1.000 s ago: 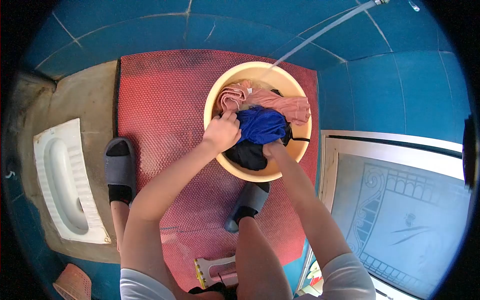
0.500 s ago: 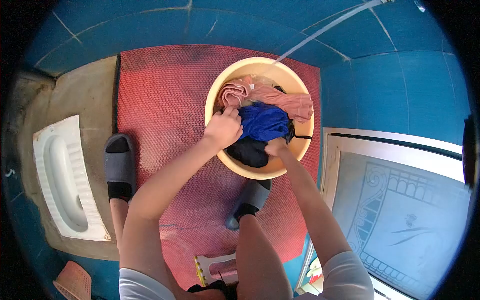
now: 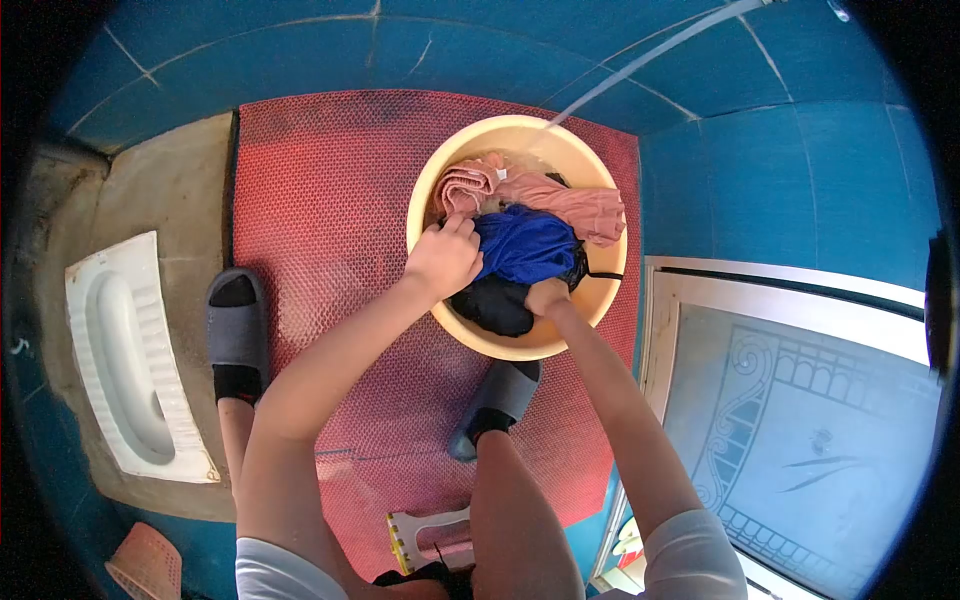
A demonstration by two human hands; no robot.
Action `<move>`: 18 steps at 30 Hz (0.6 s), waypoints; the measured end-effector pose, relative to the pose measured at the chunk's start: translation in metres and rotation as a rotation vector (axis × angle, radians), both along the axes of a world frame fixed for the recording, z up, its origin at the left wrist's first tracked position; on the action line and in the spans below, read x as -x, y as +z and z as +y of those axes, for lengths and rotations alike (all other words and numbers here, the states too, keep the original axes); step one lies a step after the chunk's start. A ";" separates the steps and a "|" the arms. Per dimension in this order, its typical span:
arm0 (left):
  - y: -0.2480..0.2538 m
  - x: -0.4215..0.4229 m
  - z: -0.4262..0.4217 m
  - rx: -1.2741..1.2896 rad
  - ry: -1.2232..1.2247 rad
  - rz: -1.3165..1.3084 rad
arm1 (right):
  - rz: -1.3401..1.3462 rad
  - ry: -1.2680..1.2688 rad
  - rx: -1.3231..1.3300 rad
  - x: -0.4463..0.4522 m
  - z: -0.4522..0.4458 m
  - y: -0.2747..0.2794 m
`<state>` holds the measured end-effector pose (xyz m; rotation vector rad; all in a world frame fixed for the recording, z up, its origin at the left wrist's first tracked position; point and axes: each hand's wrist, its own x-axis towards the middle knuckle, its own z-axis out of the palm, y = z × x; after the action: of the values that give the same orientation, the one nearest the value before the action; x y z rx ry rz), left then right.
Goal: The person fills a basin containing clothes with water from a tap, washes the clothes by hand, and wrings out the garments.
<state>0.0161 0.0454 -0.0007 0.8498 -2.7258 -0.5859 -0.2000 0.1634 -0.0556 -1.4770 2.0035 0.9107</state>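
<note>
A cream plastic basin point(image 3: 592, 300) on the floor holds water and wet clothes. My left hand point(image 3: 446, 258) is inside its left rim, fingers curled over the left edge of a bunched blue garment point(image 3: 525, 243). On the front side my right hand point(image 3: 547, 296) grips the lower edge of that blue garment, its fingertips tucked out of sight in the cloth. Black cloth point(image 3: 495, 305) lies below and between the two hands. Behind them a pink garment point(image 3: 575, 203) stretches to the basin's right wall, with a rolled ribbed part near my left fingertips.
A pale hose point(image 3: 650, 62) runs down from the upper right to the basin's back rim. Red textured matting point(image 3: 330, 200) covers the floor. At left is a white squat toilet point(image 3: 135, 360); at right, a white-framed door point(image 3: 800, 430). A small stool point(image 3: 430, 535) stands below me.
My right hand has shifted slightly left, showing more of its back. The blue garment has creased differently between my hands; my left hand stays nearly in place.
</note>
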 end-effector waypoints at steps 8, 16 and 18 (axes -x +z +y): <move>0.000 0.001 0.000 -0.007 0.010 0.012 | 0.002 0.009 -0.002 0.005 0.002 -0.009; 0.003 -0.001 0.000 -0.029 0.004 0.037 | -0.066 -0.069 0.154 0.007 0.000 -0.012; 0.003 -0.001 0.000 -0.046 0.001 0.030 | -0.079 -0.096 0.108 0.007 -0.005 -0.006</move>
<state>0.0170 0.0449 0.0020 0.8469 -2.6945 -0.6584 -0.2068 0.1579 -0.0621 -1.4362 2.0747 0.7039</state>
